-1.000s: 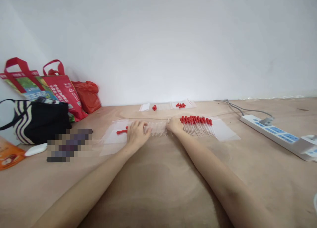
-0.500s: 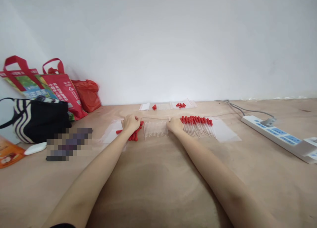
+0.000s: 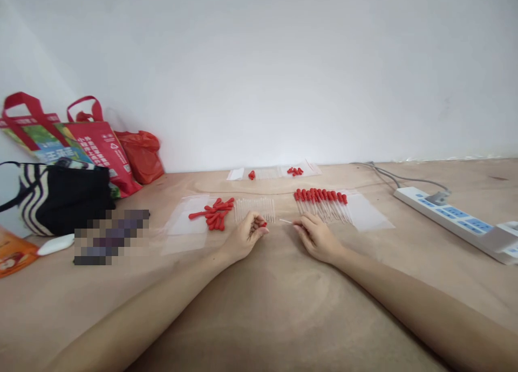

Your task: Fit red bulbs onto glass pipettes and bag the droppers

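Note:
My left hand (image 3: 246,236) is closed, its fingers pinching a red rubber dropper bulb (image 3: 264,224). Opposite it, my right hand (image 3: 318,237) grips a thin, pale dropper tube (image 3: 285,221) that points left toward the bulb; the two are apart. Behind my left hand lies a row of clear dropper tubes (image 3: 254,206), partly hidden by the fingers. To the left is a loose pile of red bulbs (image 3: 214,213). Beyond my right hand, several droppers (image 3: 321,199) lie side by side, red bulbs at the far end and clear tubes toward me.
Clear plastic sheets (image 3: 370,213) lie under the rows. By the wall, another plastic bag (image 3: 311,168) holds small red pieces. A power strip (image 3: 453,218) with a grey cable stands right; shopping bags (image 3: 103,145), a black striped bag (image 3: 73,197) and a pixelated object (image 3: 113,237) are left.
Both hands have come back toward me and closer together. The left has left the pile with a red bulb; the right has lifted a tube from the row's right end.

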`<state>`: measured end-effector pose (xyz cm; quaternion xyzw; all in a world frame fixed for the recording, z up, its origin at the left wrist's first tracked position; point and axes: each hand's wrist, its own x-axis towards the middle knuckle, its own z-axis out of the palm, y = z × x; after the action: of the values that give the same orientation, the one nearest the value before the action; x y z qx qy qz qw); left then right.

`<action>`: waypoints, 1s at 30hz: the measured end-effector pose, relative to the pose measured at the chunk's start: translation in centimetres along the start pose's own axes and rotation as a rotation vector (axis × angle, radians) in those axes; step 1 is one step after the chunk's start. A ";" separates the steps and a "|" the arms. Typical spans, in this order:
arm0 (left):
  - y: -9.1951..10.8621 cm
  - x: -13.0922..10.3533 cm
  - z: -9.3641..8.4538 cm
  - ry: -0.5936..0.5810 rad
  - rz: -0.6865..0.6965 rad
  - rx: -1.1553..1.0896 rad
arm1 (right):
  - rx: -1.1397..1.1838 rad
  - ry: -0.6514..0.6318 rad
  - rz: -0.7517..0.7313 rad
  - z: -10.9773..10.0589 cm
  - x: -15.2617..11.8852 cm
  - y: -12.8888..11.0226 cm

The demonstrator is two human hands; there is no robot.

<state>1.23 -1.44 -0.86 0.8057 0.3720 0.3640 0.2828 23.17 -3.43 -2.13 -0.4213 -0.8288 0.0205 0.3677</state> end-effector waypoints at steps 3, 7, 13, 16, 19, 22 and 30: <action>0.5 0.1 -0.3 -0.064 0.088 0.154 | -0.021 -0.007 -0.005 -0.5 -0.2 -0.2; 1.1 0.1 -0.4 -0.076 0.157 0.217 | -0.028 -0.032 -0.048 -0.2 0.3 -0.7; 1.0 0.1 -0.3 -0.061 0.193 0.221 | -0.038 -0.064 -0.105 -0.3 0.3 -1.0; 1.1 0.1 -0.3 -0.068 0.202 0.226 | -0.043 -0.074 -0.123 -0.3 0.3 -0.9; 1.3 0.0 -0.3 -0.084 0.209 0.233 | -0.040 -0.068 -0.144 -0.1 0.3 -0.6; 1.3 -0.1 -0.3 -0.094 0.237 0.238 | -0.031 -0.049 -0.172 0.1 0.3 -0.3; 1.2 -0.2 -0.4 -0.122 0.309 0.289 | -0.036 -0.030 -0.221 0.1 0.5 0.2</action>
<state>1.32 -2.24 0.15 0.9058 0.2746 0.2966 0.1271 23.03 -2.92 -2.02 -0.3334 -0.8759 -0.0288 0.3476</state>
